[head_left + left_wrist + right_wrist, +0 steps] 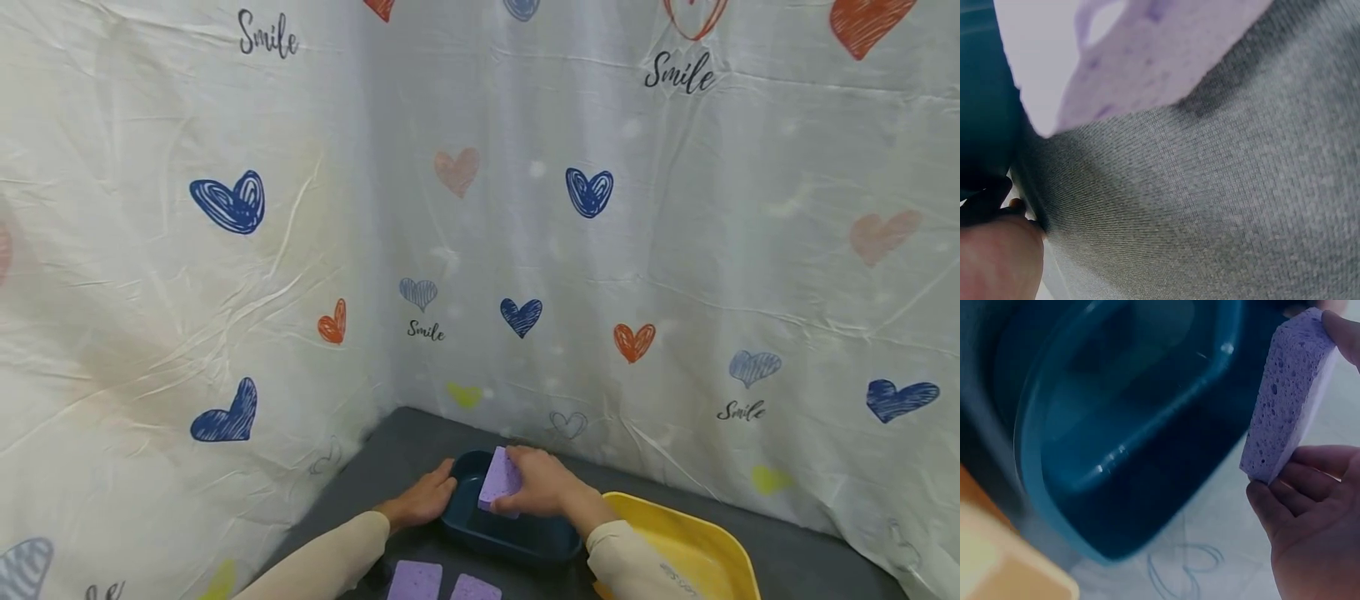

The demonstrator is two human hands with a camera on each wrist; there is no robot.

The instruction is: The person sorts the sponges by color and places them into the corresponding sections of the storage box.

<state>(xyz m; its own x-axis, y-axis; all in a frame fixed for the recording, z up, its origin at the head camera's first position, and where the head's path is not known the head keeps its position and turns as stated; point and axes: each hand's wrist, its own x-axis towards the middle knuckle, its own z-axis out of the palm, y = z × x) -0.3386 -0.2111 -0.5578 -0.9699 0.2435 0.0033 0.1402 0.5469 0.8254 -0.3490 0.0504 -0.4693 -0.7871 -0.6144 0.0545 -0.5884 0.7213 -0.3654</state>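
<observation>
A dark blue plastic basin (510, 540) stands on the dark grey surface, in the middle bottom of the head view. My left hand (424, 498) holds its left rim; in the left wrist view only part of that hand shows beside the basin wall. Over the basin, my right hand (546, 483) pinches a purple sponge (498, 480) between thumb and fingers. The right wrist view shows this porous sponge (1285, 394) tilted on edge above the basin (1116, 456). Two more purple sponges (415, 581) (476, 588) lie in front of the basin, partly cut off.
Right of the basin is a yellow tray (701, 542), partly hidden by my right sleeve. Behind and to the left hangs a white curtain (480, 242) printed with hearts and "Smile". Grey cloth-like table surface (408, 433) shows behind the basin.
</observation>
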